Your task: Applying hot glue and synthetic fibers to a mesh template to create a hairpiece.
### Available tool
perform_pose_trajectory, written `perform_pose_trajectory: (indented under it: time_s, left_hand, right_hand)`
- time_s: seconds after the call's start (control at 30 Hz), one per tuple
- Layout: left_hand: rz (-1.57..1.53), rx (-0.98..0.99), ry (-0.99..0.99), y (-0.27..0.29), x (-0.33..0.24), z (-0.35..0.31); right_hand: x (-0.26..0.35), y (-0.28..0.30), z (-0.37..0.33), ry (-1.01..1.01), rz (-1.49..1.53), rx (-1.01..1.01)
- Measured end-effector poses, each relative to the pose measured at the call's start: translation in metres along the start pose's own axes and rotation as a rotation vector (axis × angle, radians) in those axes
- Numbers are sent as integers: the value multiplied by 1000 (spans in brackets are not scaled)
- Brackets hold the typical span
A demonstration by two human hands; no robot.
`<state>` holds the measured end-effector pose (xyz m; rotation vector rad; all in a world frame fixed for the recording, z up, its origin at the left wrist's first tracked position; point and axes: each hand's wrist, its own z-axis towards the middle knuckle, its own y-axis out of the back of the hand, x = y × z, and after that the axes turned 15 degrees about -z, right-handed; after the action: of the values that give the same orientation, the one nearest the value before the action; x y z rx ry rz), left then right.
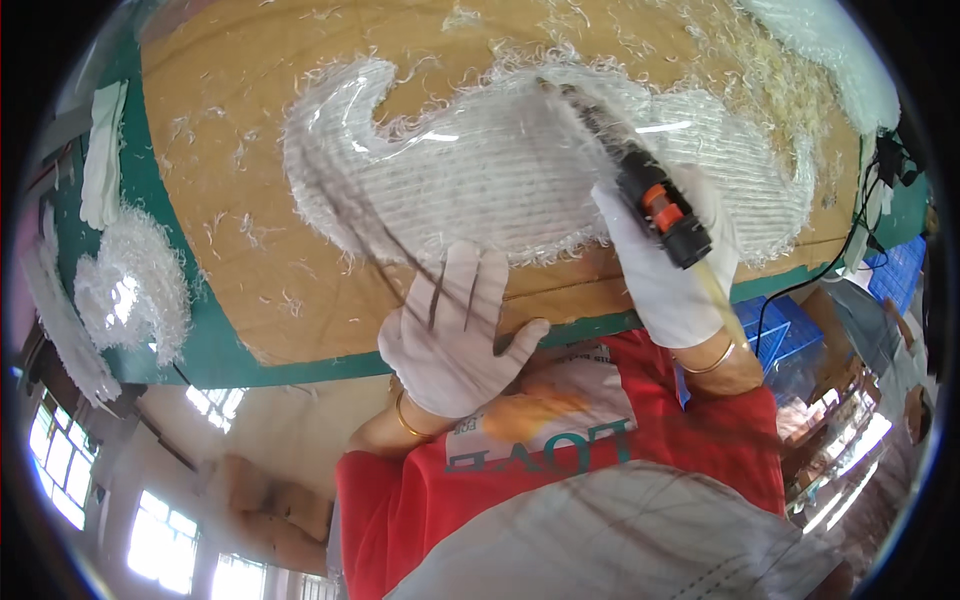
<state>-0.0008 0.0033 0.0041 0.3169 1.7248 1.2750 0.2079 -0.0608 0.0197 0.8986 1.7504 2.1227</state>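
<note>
A big curved piece of white, ribbed, glossy material [470, 180] with a fringed edge lies on a cardboard sheet [230, 240]. My right hand [670, 260], in a white glove, is closed around a glue gun [660, 205], black with an orange band. A pale stick comes out of its rear, and its front, smeared by motion, points over the white piece. White-gloved too, my left hand [455, 330] lies with fingers stretched out; its fingertips reach the near edge of the white piece.
Beneath the cardboard is a green table [215, 345]. Fluffy white shreds [135, 285] and a folded white strip [103, 155] lie at left. White fibres [780, 90] gather at far right. A black cable [850, 235] hangs near blue crates [785, 330]. Dark strands cross the view.
</note>
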Motion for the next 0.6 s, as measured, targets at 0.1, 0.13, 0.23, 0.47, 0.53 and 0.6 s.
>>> perform_pose_trajectory:
  time_s: [0.1, 0.13, 0.23, 0.47, 0.53, 0.6]
  left_hand:
    - [1, -33, -17, -2, 2, 0]
    - [-23, -57, -41, -4, 4, 0]
    - [-55, -61, -53, -2, 4, 3]
    - [-84, -14, -14, 4, 0, 3]
    - [-95, -29, -20, 2, 1, 3]
    - [-103, -44, -26, 2, -1, 2]
  right_hand:
    - [0, 3, 1, -195, 110, 180]
    - [-2, 1, 0, -291, 212, 262]
    - [-3, -3, 0, -311, 159, 272]
    - [9, 16, 16, -198, -87, 490]
    - [13, 24, 21, -163, -293, 656]
    - [8, 23, 18, -169, -253, 601]
